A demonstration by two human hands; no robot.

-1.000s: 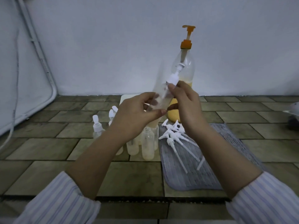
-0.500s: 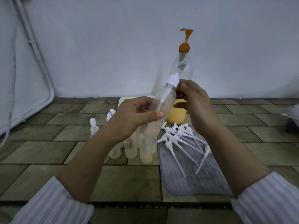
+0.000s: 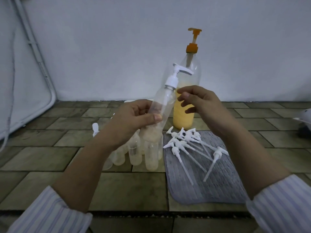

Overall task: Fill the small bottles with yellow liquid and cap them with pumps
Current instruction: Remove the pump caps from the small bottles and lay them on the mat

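My left hand point(image 3: 133, 120) grips a small clear bottle point(image 3: 165, 101), tilted to the right, with pale yellow liquid in its bottom. A white pump point(image 3: 175, 76) sits on its neck. My right hand point(image 3: 200, 105) hovers just right of the neck with loose fingers, touching nothing. Behind stands the big bottle of yellow liquid point(image 3: 184, 115) with an orange pump point(image 3: 192, 42). Several small bottles point(image 3: 151, 155) stand on the floor below my left hand. Several loose white pumps point(image 3: 186, 143) lie on a grey mat point(image 3: 217, 185).
A capped small bottle point(image 3: 95, 130) stands left of the group. The floor is brown tile point(image 3: 42, 157), with a white wall behind. A white frame with a cable point(image 3: 42, 73) leans at the left. A white object point(image 3: 304, 118) shows at the right edge.
My right hand has let go of the pump collar and drawn slightly right, fingers loosened. The pump now sits on the bottle, its head turned to the right.
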